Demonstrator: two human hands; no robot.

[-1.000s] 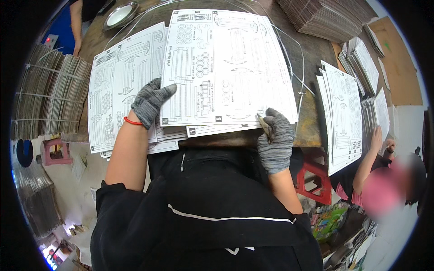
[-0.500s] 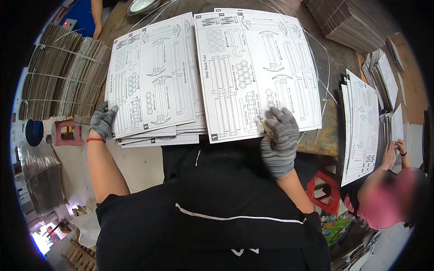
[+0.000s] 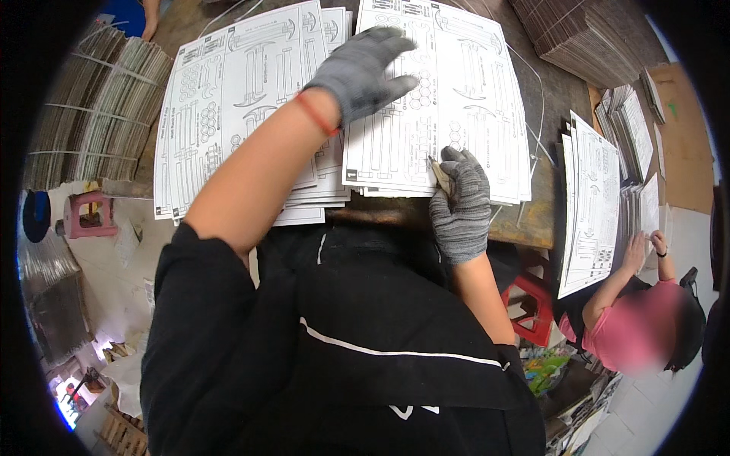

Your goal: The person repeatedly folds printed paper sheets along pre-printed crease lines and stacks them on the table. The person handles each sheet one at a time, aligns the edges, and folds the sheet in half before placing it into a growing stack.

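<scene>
Person in black top sits at a wooden table [image 3: 547,91], both hands in grey knit gloves. Left hand [image 3: 357,68] lies flat, fingers spread, on the right stack [image 3: 456,99] of white printed sheets, palm down, gripping nothing. Red band [image 3: 313,114] on the left wrist. Right hand [image 3: 460,201] sits at the near edge of that stack, fingers curled and pinched on a small brown piece [image 3: 439,176] at the sheet edge. Hands are apart, left further up the stack, right at its near edge. Left stack [image 3: 228,106] of the same sheets lies just beside, overlapping slightly. Bundled cardboard [image 3: 99,106] far left, brown piles [image 3: 585,38] top right. Another person in pink [image 3: 639,327] at lower right handles more sheets [image 3: 593,205]. Red stool [image 3: 84,216] on floor at left.
</scene>
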